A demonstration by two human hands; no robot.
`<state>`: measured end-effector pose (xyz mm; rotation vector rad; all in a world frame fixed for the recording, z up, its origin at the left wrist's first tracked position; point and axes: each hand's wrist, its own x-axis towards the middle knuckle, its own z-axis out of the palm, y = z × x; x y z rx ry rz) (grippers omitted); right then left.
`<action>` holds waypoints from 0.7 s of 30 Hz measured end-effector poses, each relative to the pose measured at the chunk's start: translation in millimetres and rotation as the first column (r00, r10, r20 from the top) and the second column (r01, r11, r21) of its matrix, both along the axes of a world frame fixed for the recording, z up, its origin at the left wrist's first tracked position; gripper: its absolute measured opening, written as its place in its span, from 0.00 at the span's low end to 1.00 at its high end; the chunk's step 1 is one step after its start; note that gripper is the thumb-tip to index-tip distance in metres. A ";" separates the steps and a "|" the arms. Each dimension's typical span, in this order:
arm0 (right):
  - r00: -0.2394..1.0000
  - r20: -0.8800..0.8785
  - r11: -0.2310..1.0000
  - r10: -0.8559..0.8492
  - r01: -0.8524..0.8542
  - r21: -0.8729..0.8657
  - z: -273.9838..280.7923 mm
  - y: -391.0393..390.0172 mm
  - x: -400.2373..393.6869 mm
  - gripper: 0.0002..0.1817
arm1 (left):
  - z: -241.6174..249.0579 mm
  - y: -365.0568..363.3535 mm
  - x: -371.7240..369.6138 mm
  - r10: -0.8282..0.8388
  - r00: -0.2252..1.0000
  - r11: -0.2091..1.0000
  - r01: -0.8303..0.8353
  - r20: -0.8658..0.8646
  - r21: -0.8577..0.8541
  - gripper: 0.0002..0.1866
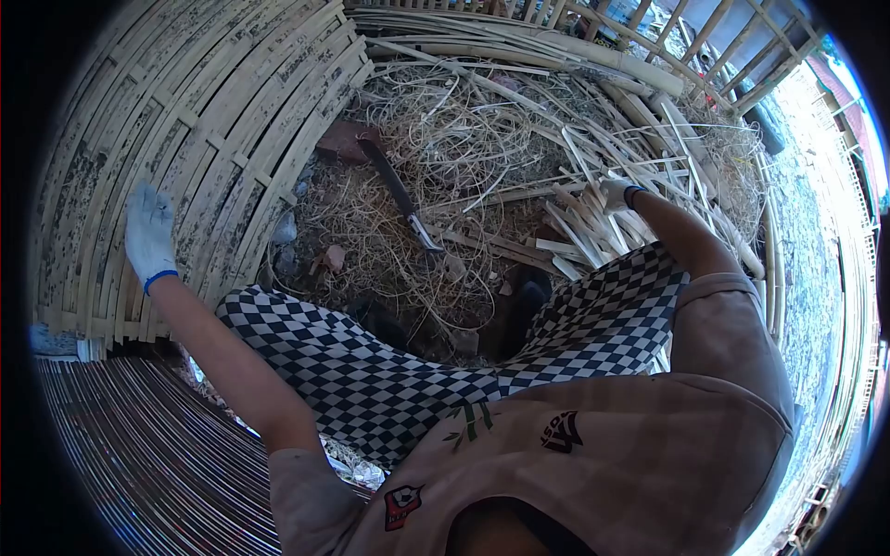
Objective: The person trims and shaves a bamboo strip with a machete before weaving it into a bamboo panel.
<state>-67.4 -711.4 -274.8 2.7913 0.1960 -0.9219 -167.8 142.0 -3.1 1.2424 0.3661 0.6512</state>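
My left hand (150,232), in a white glove with a blue cuff, is at the woven bamboo panel (199,139) on the left. Its fingers are stretched out and hold nothing. On the other side, my right hand (616,193), also gloved in white, is closed at the top of a bundle of split bamboo strips (589,227). Its fingertips are partly hidden among the strips. Between my hands, a long dark-bladed knife (394,185) with a pale, shiny end lies on the ground, its far end by a reddish-brown block (343,141).
Thin bamboo shavings (454,130) are heaped ahead of my feet. Long bamboo poles (593,60) lie at the back by a slatted fence (709,42). A few stones (286,227) sit beside the panel. Dark ribbed slats (158,445) are at lower left.
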 end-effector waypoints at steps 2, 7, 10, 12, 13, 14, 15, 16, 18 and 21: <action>0.999 0.016 0.999 0.030 -0.029 -0.016 -11.0 -1.0 -4.4 0.45 | -1.0 -1.5 0.2 -0.012 1.000 1.000 0.012 -0.003 0.013 0.31; 0.988 -0.152 0.994 0.039 -0.054 -0.098 -16.3 -7.3 15.8 0.47 | -5.8 1.9 3.9 -0.031 0.999 0.999 0.030 0.022 0.013 0.30; 0.932 -0.259 0.961 -0.254 0.273 0.039 15.5 -5.9 8.6 0.54 | -9.7 9.5 3.8 -0.045 0.999 0.999 0.045 0.011 0.012 0.29; 0.849 -0.342 0.895 -0.402 0.443 0.050 42.0 -1.1 4.0 0.59 | -8.6 7.0 2.3 -0.030 1.000 0.999 0.030 0.005 0.017 0.29; 0.848 -0.349 0.892 -0.399 0.447 0.064 49.0 -1.8 5.3 0.59 | -7.9 5.5 1.7 -0.019 1.000 1.000 0.018 0.003 0.024 0.28; 0.845 -0.358 0.889 -0.398 0.451 0.078 56.4 -3.9 4.4 0.59 | -7.2 4.0 1.7 -0.009 1.000 0.999 0.009 0.000 0.031 0.28; 0.841 -0.367 0.885 -0.397 0.457 0.090 62.6 -5.6 3.1 0.59 | -7.2 3.9 1.6 0.000 1.000 0.999 0.001 -0.006 0.038 0.28; 0.861 -0.324 0.900 -0.391 0.431 0.060 74.0 -2.5 0.7 0.55 | -7.9 5.7 1.8 -0.013 1.000 0.999 0.013 -0.005 0.029 0.29; 0.854 -0.310 0.879 -0.418 0.466 0.099 98.2 -4.5 -2.3 0.52 | -8.7 7.0 3.2 -0.043 0.999 0.999 0.043 -0.006 0.008 0.30; 0.781 -0.324 0.733 -0.534 0.619 0.282 101.8 -33.1 -2.0 0.43 | -5.4 -0.3 4.3 -0.041 0.999 0.999 0.041 -0.028 0.016 0.32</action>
